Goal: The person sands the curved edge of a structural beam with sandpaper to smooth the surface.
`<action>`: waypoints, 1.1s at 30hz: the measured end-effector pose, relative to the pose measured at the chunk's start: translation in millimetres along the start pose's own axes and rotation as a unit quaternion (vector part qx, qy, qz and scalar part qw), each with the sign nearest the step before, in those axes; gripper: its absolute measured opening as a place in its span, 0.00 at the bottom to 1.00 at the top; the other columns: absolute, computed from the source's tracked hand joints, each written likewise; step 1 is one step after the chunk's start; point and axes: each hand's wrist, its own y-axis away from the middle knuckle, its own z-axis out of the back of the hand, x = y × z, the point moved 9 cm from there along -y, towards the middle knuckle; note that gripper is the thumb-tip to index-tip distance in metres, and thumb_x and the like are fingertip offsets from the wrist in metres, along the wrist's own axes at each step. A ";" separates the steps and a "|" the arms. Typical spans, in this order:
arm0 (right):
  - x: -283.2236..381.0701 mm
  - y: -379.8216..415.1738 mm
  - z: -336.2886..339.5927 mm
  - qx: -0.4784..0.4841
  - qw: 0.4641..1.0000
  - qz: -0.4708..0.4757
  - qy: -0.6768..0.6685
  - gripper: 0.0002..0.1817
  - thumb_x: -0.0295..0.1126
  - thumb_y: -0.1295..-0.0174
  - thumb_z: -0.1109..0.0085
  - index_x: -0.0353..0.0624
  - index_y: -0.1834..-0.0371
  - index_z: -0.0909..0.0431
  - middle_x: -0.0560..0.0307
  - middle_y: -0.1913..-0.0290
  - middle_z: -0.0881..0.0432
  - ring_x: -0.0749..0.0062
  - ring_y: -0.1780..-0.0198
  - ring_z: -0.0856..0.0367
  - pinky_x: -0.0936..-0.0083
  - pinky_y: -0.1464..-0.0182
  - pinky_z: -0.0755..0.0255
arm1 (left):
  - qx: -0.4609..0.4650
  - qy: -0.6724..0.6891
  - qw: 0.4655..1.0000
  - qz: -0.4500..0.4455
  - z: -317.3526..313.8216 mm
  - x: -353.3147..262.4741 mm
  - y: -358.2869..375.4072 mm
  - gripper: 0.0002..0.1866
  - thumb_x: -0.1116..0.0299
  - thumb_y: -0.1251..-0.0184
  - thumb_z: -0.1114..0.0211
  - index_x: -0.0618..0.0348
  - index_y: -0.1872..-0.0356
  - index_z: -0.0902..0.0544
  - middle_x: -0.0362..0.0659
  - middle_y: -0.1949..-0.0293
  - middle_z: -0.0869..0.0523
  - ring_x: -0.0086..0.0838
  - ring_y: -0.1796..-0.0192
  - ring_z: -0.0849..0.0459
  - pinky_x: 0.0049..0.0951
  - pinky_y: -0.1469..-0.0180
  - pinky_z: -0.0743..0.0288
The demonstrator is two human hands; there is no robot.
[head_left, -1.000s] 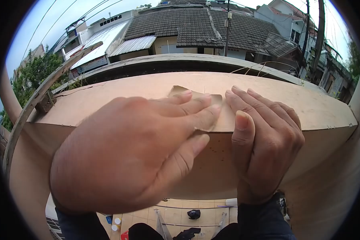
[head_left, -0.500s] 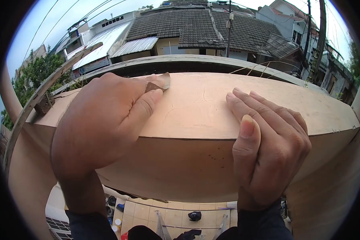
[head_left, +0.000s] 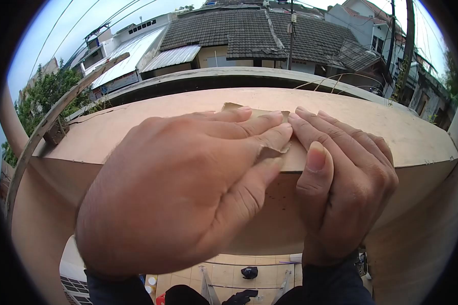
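A worn, creased piece of sandpaper (head_left: 273,151) lies under the fingers of my left hand (head_left: 178,188), its edges showing past the fingertips and beside the thumb. My left hand holds it pressed against the top of a smooth, peach-coloured ledge (head_left: 163,109). Close to those fingertips, my right hand (head_left: 346,173) rests on the same ledge with its fingers stretched out and its thumb raised, holding nothing. Much of the sandpaper is hidden by my left hand.
A wooden strip (head_left: 61,109) leans at the left. Far below on the tiled floor are a stepladder (head_left: 207,284) and a black bag (head_left: 249,273). Beyond the ledge runs a concrete parapet (head_left: 229,72), with tiled roofs (head_left: 203,38) and overhead wires behind.
My left hand has slid right along the ledge with the sandpaper, now beside my right hand. Its fingers lie flatter over the paper. The right hand has barely moved.
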 end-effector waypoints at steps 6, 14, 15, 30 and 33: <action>-0.4 0.4 2.1 0.001 1.000 -0.004 -0.004 0.24 0.37 0.21 0.54 0.36 0.56 0.05 0.44 0.55 0.04 0.49 0.49 0.04 0.61 0.41 0.19 | 0.031 0.095 0.965 0.243 22.2 78.5 23.8 0.25 0.64 0.17 0.45 0.71 0.30 0.16 0.63 0.33 0.12 0.56 0.28 0.15 0.46 0.18 0.35; -1.4 -0.1 2.3 0.003 1.000 0.002 -0.002 0.25 0.38 0.20 0.54 0.37 0.57 0.05 0.45 0.55 0.04 0.50 0.49 0.04 0.62 0.43 0.20 | 0.076 0.008 0.922 0.381 28.4 68.5 38.9 0.24 0.67 0.18 0.45 0.73 0.31 0.17 0.68 0.35 0.13 0.53 0.26 0.16 0.41 0.20 0.30; -1.8 0.3 2.7 0.007 1.000 0.000 -0.010 0.25 0.39 0.20 0.54 0.37 0.57 0.05 0.46 0.54 0.04 0.51 0.48 0.04 0.62 0.43 0.20 | 0.078 0.007 0.922 0.379 29.6 79.9 47.0 0.24 0.67 0.18 0.45 0.73 0.31 0.17 0.68 0.35 0.13 0.53 0.26 0.16 0.41 0.20 0.30; 0.8 -1.1 2.2 0.008 1.000 0.004 0.013 0.22 0.36 0.24 0.51 0.39 0.58 0.05 0.48 0.56 0.04 0.53 0.50 0.04 0.64 0.45 0.19 | -0.011 0.061 0.986 0.154 28.6 58.7 34.8 0.29 0.58 0.21 0.43 0.70 0.30 0.16 0.63 0.30 0.15 0.59 0.24 0.19 0.48 0.17 0.34; -0.6 -0.1 2.1 0.000 1.000 -0.006 0.009 0.22 0.37 0.24 0.51 0.39 0.58 0.05 0.49 0.56 0.03 0.54 0.50 0.04 0.64 0.45 0.19 | 0.000 0.027 0.998 0.056 17.7 -2.4 37.5 0.31 0.53 0.23 0.42 0.70 0.32 0.14 0.63 0.32 0.13 0.61 0.24 0.20 0.50 0.17 0.36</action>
